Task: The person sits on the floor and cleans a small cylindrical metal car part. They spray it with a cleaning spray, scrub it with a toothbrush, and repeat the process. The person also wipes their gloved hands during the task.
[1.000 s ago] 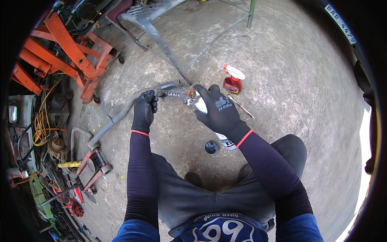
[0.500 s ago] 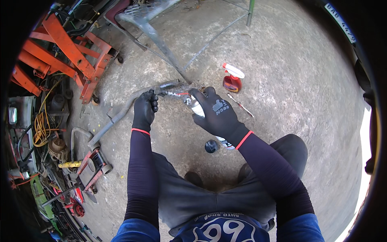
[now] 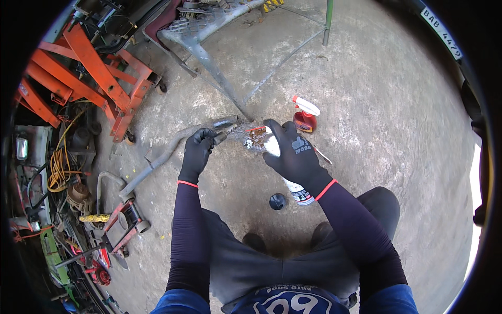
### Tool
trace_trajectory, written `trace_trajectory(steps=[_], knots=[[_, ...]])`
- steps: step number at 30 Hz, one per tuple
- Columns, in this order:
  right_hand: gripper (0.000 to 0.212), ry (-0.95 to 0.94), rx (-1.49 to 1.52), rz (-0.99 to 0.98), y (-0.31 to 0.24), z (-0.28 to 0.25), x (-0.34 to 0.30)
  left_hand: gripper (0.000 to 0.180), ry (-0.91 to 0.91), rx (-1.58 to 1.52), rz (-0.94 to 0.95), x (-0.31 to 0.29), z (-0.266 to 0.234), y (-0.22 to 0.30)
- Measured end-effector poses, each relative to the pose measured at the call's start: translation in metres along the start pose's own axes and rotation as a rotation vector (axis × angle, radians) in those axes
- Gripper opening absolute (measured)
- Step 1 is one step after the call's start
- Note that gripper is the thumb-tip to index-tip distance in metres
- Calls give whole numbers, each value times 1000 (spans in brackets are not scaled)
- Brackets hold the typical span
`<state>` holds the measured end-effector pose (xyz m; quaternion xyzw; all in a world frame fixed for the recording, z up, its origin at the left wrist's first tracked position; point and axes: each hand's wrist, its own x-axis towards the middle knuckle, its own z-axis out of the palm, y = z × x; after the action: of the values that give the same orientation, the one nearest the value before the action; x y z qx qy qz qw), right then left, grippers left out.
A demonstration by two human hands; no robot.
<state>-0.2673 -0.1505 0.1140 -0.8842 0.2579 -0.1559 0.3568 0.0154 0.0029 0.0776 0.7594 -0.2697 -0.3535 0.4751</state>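
Observation:
In my gloved left hand (image 3: 200,149), the closed fingers grip a small metal rod-like part (image 3: 224,135) with a ridged tip pointing right; its exact kind is too small to tell. My gloved right hand (image 3: 295,154) is wrapped around a white aerosol spray can (image 3: 299,192), its forefinger at the top. A thin red straw (image 3: 255,129) sticks out from the can's top towards the metal part, with a gap between them. Beneath, a wet, brown-stained patch (image 3: 256,140) marks the concrete floor. A black cap (image 3: 277,201) lies near the can's base.
A red spray bottle (image 3: 305,121) with a white trigger head stands beyond my right hand, near a thin brush-like stick (image 3: 322,155). A bent grey pipe (image 3: 162,157) lies on the left. Further off are an orange hoist (image 3: 99,73), a metal stand (image 3: 214,65) and piled tools.
My left hand has turned, so the metal part now points up and right. It sits further from the straw. The view has shifted slightly, and the floor's brown stain shows more plainly.

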Motion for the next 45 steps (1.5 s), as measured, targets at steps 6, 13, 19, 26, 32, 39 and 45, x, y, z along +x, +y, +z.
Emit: trace_trajectory(steps=[6,13,19,26,32,39,45], knots=[[74,45,-45,-115,-18,11,-1,19,-5,150,120,-5,8,-2],[74,12,-61,25,-9,6,2,20,-29,151,168,-3,8,-8],[74,-88,-45,-3,-13,13,0,24,-44,141,124,-5,10,-6],[74,-24,-26,-10,-7,7,-1,21,-38,268,255,-7,13,-3],[72,-1,-37,-72,-15,15,-2,26,-8,404,195,-12,11,5],[72,16,-54,-33,-14,13,-1,26,89,350,296,-8,12,2],[72,-22,-159,109,-14,9,2,25,103,503,381,-15,15,12]])
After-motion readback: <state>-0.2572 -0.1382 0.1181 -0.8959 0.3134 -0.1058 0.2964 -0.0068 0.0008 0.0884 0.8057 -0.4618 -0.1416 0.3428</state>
